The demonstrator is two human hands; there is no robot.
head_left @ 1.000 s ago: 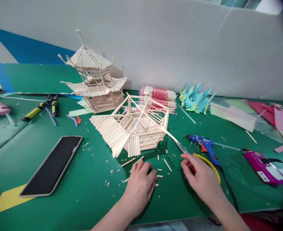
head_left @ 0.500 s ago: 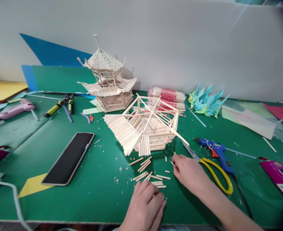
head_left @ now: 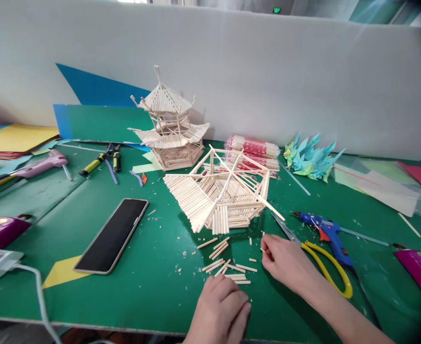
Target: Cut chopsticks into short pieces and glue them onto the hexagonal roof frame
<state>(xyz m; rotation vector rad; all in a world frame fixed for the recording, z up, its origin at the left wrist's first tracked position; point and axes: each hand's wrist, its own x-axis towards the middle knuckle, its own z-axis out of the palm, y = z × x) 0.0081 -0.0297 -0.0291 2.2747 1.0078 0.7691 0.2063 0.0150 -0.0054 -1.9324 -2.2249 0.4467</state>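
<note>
Cut sticks (head_left: 228, 267) lie loose just in front of stick roof frame (head_left: 225, 196), seemingly for easy reach | left hand (head_left: 219, 310) curled, farther from frame, contents unclear | right hand (head_left: 285, 263) fingertips gathered at a stub, grip unclear

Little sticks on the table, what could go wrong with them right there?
1. The little sticks lie loose between the left hand and the right hand. A sweep could scatter them off the near edge of the table.
2. The scissors lie right beside the right hand, blades toward the stick roof. A careless reach might meet the points.
</note>
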